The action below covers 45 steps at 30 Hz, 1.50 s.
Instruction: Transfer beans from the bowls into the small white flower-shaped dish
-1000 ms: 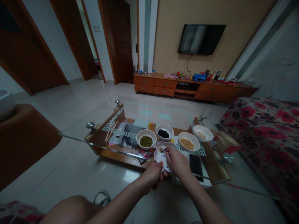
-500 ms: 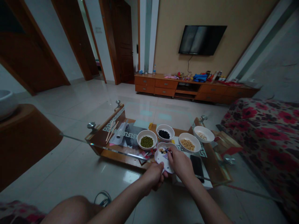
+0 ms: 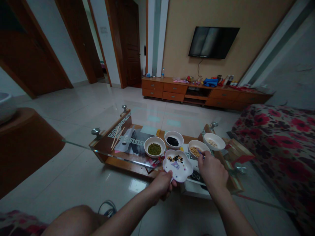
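Observation:
My left hand (image 3: 164,184) is closed on the edge of a white flower-shaped plate (image 3: 183,172), holding it over the table's near edge. Black beans and pale yellow beans lie at the plate's far side, above a purple printed figure. My right hand (image 3: 213,170) pinches slim purplish tweezers (image 3: 201,154), their tips at the bowl of yellow soybeans (image 3: 196,151); whether a bean is between them I cannot tell. Nearby stand a bowl of black beans (image 3: 172,141), a bowl of green mung beans (image 3: 154,149) and a bowl of whitish pieces (image 3: 212,143).
The bowls stand on a glass-topped coffee table (image 3: 142,163). Wooden chopsticks (image 3: 117,139) lie at left near papers. A dark phone (image 3: 196,176) on a white box (image 3: 194,190) is partly covered by my right hand. A flowered sofa (image 3: 278,137) is at right.
My right hand has moved right with the tweezers, from over the plate to the soybean bowl, uncovering more of the plate and its beans. My left hand stays holding the plate.

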Motion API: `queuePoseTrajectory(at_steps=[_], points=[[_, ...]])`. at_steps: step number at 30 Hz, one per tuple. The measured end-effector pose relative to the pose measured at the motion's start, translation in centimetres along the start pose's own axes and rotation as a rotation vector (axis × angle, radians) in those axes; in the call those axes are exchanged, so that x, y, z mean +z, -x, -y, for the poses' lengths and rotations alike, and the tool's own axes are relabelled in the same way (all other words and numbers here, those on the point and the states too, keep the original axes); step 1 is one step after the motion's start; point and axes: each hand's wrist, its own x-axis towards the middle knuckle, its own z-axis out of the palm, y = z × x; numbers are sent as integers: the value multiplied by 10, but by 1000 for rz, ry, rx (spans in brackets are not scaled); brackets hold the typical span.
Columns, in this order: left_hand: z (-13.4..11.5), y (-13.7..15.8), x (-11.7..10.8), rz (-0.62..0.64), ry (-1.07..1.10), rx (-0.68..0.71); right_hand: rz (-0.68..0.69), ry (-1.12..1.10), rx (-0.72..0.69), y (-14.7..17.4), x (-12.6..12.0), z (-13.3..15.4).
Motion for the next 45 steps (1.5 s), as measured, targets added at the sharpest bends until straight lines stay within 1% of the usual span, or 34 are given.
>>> queuePoseTrajectory(at_steps=[3,7,12,14,18,22,30,36,41,45], points=[[0,0,0,-2,-2,10,-1,6,35,-1,-2,-8],[1,-1,0,-7,-3,1,-22,-6,38,0,-4,-10],[2,-2,-1,16,16,12,62,-41,31,3,-5,-1],[1,-2,-1,16,16,9,87,-80,2,6,-3,4],[-1,-2,-1,14,7,9,109,-185,-135,10,5,11],[-1,-2,0,10,-1,16,166,-216,-213,15,10,16],[1,-2,0,5,3,19,230,-183,-280,17,15,16],[0,0,1,-2,8,17,234,-178,-338,18,20,16],[0,0,1,3,7,4,285,-167,-372,20,21,20],[1,-1,0,3,5,-3,277,-164,-396,21,22,20]])
